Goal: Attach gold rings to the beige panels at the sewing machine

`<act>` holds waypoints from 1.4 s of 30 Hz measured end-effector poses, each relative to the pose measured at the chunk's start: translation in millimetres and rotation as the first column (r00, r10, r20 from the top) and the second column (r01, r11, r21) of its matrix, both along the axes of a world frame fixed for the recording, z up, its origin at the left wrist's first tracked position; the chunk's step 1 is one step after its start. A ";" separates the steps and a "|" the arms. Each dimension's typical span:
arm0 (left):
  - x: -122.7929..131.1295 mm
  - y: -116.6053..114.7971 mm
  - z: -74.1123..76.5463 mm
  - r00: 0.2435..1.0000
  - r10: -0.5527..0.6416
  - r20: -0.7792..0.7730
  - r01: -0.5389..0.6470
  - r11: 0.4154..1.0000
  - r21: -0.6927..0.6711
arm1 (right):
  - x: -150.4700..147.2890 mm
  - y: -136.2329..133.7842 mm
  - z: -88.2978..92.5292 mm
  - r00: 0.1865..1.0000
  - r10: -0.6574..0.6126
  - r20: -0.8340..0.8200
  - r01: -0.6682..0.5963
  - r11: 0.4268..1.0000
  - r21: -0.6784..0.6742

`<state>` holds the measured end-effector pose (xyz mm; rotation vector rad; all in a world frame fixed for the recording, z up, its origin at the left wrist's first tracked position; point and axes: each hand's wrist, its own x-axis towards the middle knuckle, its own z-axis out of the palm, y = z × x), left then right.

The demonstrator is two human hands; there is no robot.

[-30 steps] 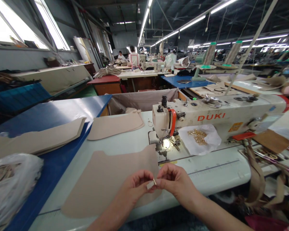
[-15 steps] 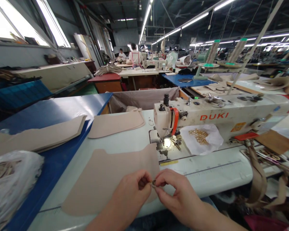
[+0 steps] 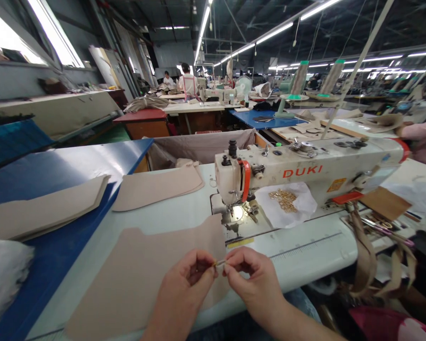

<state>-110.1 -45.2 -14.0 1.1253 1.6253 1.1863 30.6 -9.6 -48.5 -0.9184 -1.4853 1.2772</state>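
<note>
My left hand pinches a small gold-coloured metal fitting between thumb and fingertips. Close on its right, my right hand grips the end of a short, narrow pale strip that meets the fitting; fingertips partly cover both. Below and behind the hands, a large flat beige panel lies on the pale sewing table. Its upper right corner reaches the metal plate under the needle of the sewing machine. More gold fittings lie heaped on a white sheet beside the needle.
Stacked beige panels lie behind the large one, with another stack on the blue table at left. A clear plastic bag sits near it. Tan straps hang at right by some scissors. People work farther back.
The camera view has turned slightly right, so the scene sits further left. Both hands stay pinched together; the fingertips are a little further apart, with more of the gold fitting and strip showing.
</note>
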 end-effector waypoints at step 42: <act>-41.6 53.1 -35.3 0.811 -0.214 -0.544 0.270 0.962 0.024 | 15.9 50.8 -10.2 0.957 0.176 0.232 -0.111 0.957 -0.266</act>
